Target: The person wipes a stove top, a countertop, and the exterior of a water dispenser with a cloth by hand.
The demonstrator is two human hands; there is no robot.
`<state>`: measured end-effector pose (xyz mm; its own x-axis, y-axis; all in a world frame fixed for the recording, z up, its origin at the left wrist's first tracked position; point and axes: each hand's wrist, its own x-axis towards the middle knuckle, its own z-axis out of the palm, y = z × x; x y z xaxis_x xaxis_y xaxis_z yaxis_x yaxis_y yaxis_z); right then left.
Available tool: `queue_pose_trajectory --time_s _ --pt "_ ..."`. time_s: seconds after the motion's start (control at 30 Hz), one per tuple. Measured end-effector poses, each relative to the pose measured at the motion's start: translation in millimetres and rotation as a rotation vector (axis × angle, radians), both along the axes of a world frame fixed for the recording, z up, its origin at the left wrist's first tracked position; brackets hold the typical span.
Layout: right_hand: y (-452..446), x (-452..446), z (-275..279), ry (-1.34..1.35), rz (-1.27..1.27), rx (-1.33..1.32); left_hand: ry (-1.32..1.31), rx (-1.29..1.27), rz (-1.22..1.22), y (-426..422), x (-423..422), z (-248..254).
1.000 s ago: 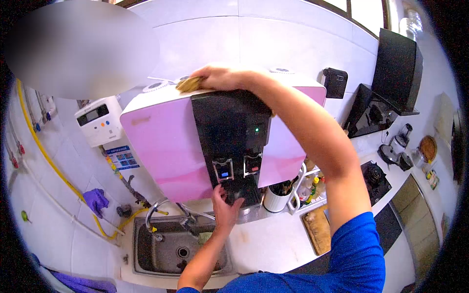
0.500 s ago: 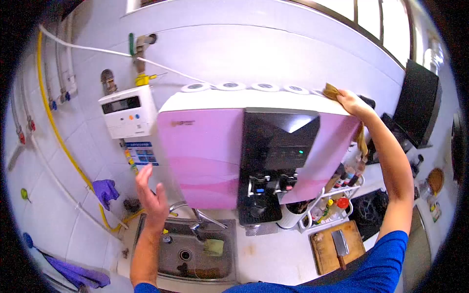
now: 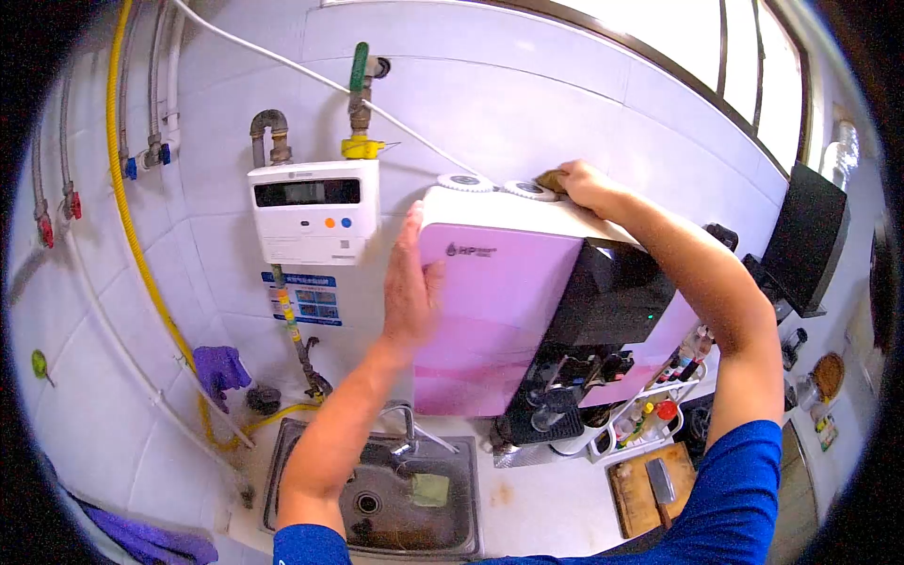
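A pink and white wall-mounted water dispenser (image 3: 499, 311) with a black centre panel is in front of me. My left hand (image 3: 411, 297) lies along its left edge, fingers stretched out and thumb toward the pink front; it holds nothing. Up on the top face, my right hand (image 3: 589, 188) grips a brown cloth (image 3: 551, 180), pressing it behind the round white filter caps (image 3: 530, 191). Part of the cloth is hidden under the fingers.
Left of the dispenser hangs a white gas meter (image 3: 314, 212) with a yellow valve (image 3: 362, 147). Below are a sink (image 3: 282, 471) with a faucet (image 3: 407, 428), a cutting board (image 3: 629, 490) with a cleaver (image 3: 659, 480), and a bottle rack (image 3: 650, 424). A yellow hose (image 3: 141, 254) runs down the left wall.
My left hand has moved up and right to the dispenser's left edge. My right hand has slid the cloth left along the top, from the right end. The view has shifted left.
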<state>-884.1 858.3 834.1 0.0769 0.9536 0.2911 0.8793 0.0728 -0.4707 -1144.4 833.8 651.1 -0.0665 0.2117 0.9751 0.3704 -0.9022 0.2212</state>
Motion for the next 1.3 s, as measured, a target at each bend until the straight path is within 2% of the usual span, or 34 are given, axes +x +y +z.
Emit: queue_pose_trajectory --time_s 0.1,0.17,0.23,0.33,0.37,0.43,0.47,0.53,0.6,0.7,0.73,0.83,0.9,1.0,1.07,1.3 --pt "7 -50 -3 0.033 0.043 -0.033 -0.024 0.054 -0.022 2 1 1" --pt "11 -86 -4 0.038 0.159 -0.012 -0.030 0.057 -0.029 4 1 -2" --pt "10 -125 -4 -0.110 0.229 0.041 -0.038 0.070 -0.020 6 0 0" --pt "39 -152 -10 -0.094 0.332 0.032 -0.036 0.049 -0.034 -3 -2 3" --pt "43 -154 -10 -0.091 0.335 0.028 -0.036 0.046 -0.044 -3 -3 4" --pt "47 -149 -11 -0.274 0.591 -0.062 -0.044 0.035 -0.067 -5 -1 0" --pt "35 -145 -9 -0.275 0.580 -0.062 -0.040 0.052 -0.055 -3 -2 0" --pt "3 -134 -1 -0.209 0.721 -0.099 -0.029 0.083 -0.047 1 -2 4" --pt "-36 -108 6 -0.003 0.790 -0.251 -0.014 0.037 -0.016 0 -4 1" --pt "-67 -81 6 -0.020 0.766 -0.247 -0.084 0.083 0.006 5 0 2" --pt "-59 -77 1 -0.180 0.872 -0.083 -0.122 0.099 0.019 5 2 -1" --pt "-15 -93 -11 -0.166 0.892 -0.066 -0.057 0.071 -0.006 8 -1 -4" --pt "30 -111 -12 -0.293 0.881 -0.035 -0.011 0.047 -0.016 8 -5 -5" --pt "61 -136 -8 -0.498 0.626 0.031 -0.037 0.054 -0.046 1 -1 -4" --pt "75 -147 1 -0.556 0.491 -0.110 -0.025 0.077 -0.011 0 -4 -2" --pt "73 -144 -4 -0.551 0.418 0.002 -0.022 0.075 0.015 -2 -5 -1"
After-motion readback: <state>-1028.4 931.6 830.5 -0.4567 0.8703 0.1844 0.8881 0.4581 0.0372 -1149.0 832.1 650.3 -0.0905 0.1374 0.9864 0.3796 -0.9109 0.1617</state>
